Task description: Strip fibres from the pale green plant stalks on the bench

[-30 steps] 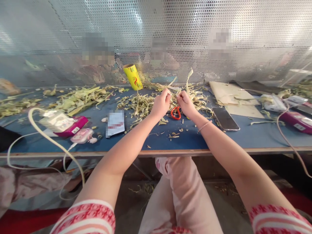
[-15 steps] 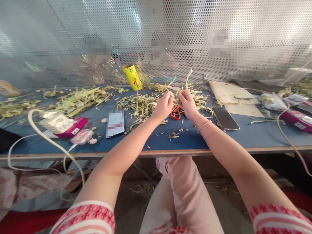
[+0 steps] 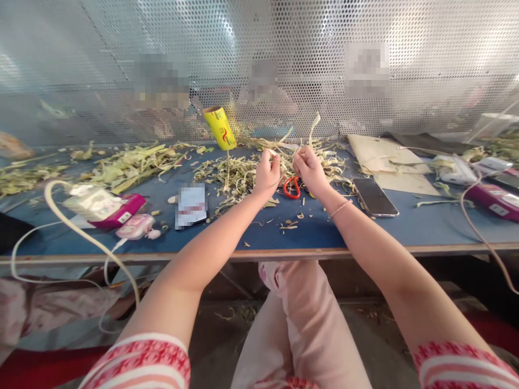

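My left hand (image 3: 267, 173) and my right hand (image 3: 308, 168) are raised side by side over the blue table (image 3: 324, 227), both with fingers pinched closed on a thin pale leaf strip (image 3: 313, 125) that curls up behind them. Orange-handled scissors (image 3: 292, 187) lie on the table just below and between the hands. A heap of dry yellowish leaf strips (image 3: 239, 172) spreads under and behind the hands.
A yellow roll (image 3: 220, 127) leans at the back. A phone (image 3: 373, 196) and a pale board (image 3: 385, 156) lie to the right; a card (image 3: 191, 204), a pink box (image 3: 119, 212), a pink charger (image 3: 135, 227) and white cable (image 3: 77, 229) lie left. A perforated metal screen (image 3: 259, 54) closes off the back.
Both hands stayed over the leaf heap. The left hand shifted slightly toward the right hand, then back and a little up, still working the strip.
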Tool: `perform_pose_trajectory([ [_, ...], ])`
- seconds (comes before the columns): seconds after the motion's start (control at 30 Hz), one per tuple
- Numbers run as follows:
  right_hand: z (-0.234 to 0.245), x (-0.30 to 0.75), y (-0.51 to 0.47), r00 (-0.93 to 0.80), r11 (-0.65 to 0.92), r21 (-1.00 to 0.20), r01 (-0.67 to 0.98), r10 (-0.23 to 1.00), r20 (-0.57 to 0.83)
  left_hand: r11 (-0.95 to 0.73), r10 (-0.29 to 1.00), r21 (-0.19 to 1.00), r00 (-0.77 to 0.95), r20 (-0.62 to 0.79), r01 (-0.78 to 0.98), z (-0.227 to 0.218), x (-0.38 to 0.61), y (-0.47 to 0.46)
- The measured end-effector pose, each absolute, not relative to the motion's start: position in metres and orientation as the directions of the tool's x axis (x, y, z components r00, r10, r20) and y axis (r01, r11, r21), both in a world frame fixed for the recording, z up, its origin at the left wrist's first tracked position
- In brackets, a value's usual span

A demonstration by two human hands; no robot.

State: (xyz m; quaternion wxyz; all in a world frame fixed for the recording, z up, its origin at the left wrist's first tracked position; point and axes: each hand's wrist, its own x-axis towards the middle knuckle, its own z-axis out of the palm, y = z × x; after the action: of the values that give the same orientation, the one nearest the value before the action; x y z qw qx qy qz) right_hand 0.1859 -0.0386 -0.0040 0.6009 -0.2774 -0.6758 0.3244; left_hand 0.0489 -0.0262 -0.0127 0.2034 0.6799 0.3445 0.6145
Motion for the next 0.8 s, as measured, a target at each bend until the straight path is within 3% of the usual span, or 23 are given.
perform_pose_trajectory([
  [0.3, 0.000, 0.185, -0.045, -0.227, 0.564, -0.824, -0.050, 0.797, 0.559, -0.574, 0.814, 0.804, 0.005, 0.580, 0.157, -0.006, 0.048, -0.029],
  [0.6, 0.000, 0.187, -0.048, -0.340, 0.541, -0.841, -0.011, 0.789, 0.512, -0.537, 0.840, 0.836, -0.025, 0.543, 0.117, -0.004, 0.048, -0.035],
  [0.8, -0.002, 0.186, -0.048, -0.294, 0.532, -0.847, 0.001, 0.810, 0.508, -0.509, 0.855, 0.853, -0.045, 0.516, 0.112, 0.003, 0.047, -0.042],
])
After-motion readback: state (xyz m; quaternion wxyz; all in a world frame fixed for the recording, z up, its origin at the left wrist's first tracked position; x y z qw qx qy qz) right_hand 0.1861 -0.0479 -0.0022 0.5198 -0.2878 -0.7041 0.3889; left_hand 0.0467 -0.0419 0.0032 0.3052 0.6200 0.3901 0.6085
